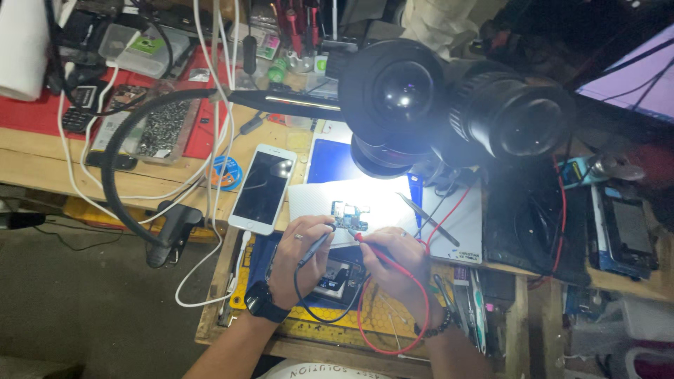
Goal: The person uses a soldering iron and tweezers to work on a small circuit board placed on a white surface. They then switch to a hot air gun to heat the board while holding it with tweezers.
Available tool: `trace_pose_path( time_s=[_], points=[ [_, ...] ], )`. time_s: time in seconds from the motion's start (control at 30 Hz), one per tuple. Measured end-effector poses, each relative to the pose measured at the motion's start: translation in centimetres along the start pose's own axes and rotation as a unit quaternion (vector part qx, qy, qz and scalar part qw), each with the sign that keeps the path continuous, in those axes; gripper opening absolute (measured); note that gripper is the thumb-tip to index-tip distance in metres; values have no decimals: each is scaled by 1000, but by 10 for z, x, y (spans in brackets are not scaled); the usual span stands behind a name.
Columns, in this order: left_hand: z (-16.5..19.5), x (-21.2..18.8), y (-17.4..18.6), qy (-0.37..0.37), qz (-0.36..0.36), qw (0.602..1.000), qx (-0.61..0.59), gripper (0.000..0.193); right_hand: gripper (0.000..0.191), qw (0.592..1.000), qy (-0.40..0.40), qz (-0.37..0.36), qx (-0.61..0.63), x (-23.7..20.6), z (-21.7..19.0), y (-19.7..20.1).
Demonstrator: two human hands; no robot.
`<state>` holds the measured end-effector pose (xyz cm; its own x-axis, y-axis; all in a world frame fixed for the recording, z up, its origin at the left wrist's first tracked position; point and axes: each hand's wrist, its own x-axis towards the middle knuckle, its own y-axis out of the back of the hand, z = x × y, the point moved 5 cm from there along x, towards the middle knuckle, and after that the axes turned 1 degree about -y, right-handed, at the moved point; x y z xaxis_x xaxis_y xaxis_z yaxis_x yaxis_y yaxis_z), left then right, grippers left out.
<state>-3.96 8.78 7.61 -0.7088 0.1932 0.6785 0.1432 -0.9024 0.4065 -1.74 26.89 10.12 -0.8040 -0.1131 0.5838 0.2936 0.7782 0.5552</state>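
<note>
- Left hand [298, 256] is pinching the black probe [314, 249]; right hand [393, 260] is gripping the red probe [368, 244].
- Both tips are touching the small circuit board [349, 216] at 12 o'clock of the hands, on the lit counter [42, 165].
- Probing step seems underway; next contact likely needs steady tips.

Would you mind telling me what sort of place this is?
Probably a phone repair bench: a microscope over a small circuit board, a white phone nearby, and both hands touching probes to the board.
</note>
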Motion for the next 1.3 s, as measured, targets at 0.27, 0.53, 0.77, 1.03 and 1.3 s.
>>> trace_pose_path(
  time_s=[0.27,0.53,0.77,1.03,1.3],
  points=[
    [3,-3,-9,2,-3,1000,-1,17,15,1000,-14,-10,1,-3,2,9],
    [8,-3,-5,9,2,1000,-7,16,15,1000,-5,-12,-1,-3,-3,9],
    [15,-3,-7,10,3,1000,-8,17,14,1000,-2,-6,0,-6,-3,16],
    [14,-3,-8,3,-1,1000,9,18,13,1000,-4,-9,5,-6,-4,17],
    [10,-5,-9,2,-1,1000,11,17,15,1000,-5,-6,3,-6,-3,13]
  ],
)
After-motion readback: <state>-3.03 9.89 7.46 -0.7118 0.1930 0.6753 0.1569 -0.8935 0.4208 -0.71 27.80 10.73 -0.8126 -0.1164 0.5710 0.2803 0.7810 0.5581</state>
